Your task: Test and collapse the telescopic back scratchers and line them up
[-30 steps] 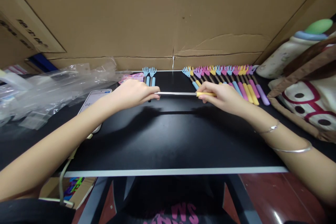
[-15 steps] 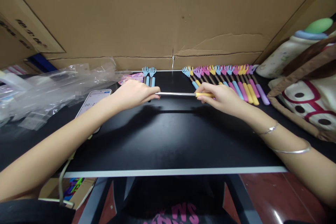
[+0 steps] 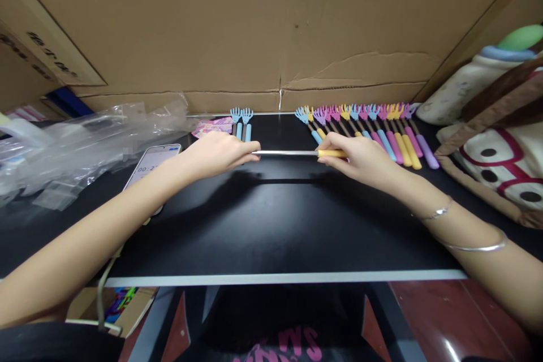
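Note:
I hold a telescopic back scratcher (image 3: 288, 153) level above the black table (image 3: 263, 226), its silver rod stretched out between my hands. My left hand (image 3: 216, 154) is closed round the rod's left end, which hides the claw head. My right hand (image 3: 360, 157) is closed on the yellow handle (image 3: 331, 153). A row of several collapsed scratchers (image 3: 369, 124) in blue, yellow, pink and purple lies behind my right hand. Two blue scratchers (image 3: 241, 122) lie behind my left hand.
A cardboard wall (image 3: 271, 34) stands at the back. Clear plastic bags (image 3: 85, 141) and a phone (image 3: 150, 163) showing a timer lie at the left. A fabric bag (image 3: 496, 158) and a plush bottle (image 3: 475, 85) sit at the right. Pink packets (image 3: 212, 126) lie by the blue scratchers.
Almost nothing has moved. Both hands keep their grip on the extended scratcher, and the view has shifted very slightly.

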The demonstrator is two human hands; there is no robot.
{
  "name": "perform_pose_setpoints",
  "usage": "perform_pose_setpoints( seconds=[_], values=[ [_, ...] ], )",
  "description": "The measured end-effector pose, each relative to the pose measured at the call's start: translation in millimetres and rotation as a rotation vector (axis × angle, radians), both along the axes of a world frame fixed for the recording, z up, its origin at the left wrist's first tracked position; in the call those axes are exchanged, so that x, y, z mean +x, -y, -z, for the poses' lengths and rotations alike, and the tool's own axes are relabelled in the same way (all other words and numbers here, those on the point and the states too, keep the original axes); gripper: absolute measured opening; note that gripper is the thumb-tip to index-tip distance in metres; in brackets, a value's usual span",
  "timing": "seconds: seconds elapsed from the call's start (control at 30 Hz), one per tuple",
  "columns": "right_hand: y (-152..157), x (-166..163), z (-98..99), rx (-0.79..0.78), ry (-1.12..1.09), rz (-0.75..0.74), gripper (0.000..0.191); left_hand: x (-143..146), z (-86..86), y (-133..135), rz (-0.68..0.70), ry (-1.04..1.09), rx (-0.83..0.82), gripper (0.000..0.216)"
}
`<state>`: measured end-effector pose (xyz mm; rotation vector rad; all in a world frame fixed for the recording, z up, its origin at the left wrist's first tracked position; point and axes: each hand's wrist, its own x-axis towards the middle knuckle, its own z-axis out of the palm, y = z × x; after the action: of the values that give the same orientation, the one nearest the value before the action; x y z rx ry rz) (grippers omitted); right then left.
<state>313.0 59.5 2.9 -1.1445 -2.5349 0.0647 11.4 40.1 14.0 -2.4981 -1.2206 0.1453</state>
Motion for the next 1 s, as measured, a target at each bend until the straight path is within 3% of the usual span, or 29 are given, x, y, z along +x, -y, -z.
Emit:
perform_pose_setpoints(
  seconds=[0.3,0.5,0.67,1.0],
  values=[
    [-2,14,-14.4,0.029,0.155,-0.044,0.022,3,-6.8,1,-0.013,0.034,-0.096,0.039],
    [-7,35,-29.7,-0.216,0.162,0.028,0.03,1,-5.2,-1,0.002,0.047,-0.155,0.037],
    [-5,40,-38.0,-0.306,0.125,0.017,0.039,-3,-4.4,-3,-0.016,0.042,-0.258,0.037],
    [-4,37,-33.7,-0.291,0.233,0.087,0.038,-3,-5.8,0,-0.078,0.099,-0.484,0.036]
  ],
)
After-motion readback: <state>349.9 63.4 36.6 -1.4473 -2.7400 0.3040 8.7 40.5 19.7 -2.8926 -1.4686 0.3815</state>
